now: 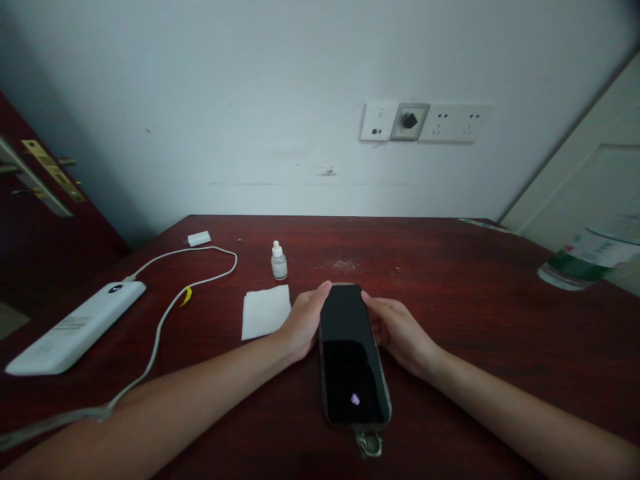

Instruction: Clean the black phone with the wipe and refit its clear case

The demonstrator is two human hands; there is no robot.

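Note:
Between my two hands is a smartphone point(350, 347) in a case, its dark screen facing up and a small ring-like attachment point(370, 443) at its near end. My left hand point(306, 323) grips the phone's far left edge, thumb near the corner. On the opposite edge, my right hand point(395, 327) holds the far right corner with its thumb, the other fingers curled below. A folded white tissue point(265, 312) lies just left of my left hand. Behind the tissue stands a small dropper bottle point(279, 262) with a white top.
At left a white power bank point(75, 327) has a white cable point(160, 327) that runs over to my left forearm. A white charger plug point(199, 239) lies behind it. A large plastic bottle point(585, 260) stands far right. Wall sockets point(455, 123) are above the wooden table point(475, 287).

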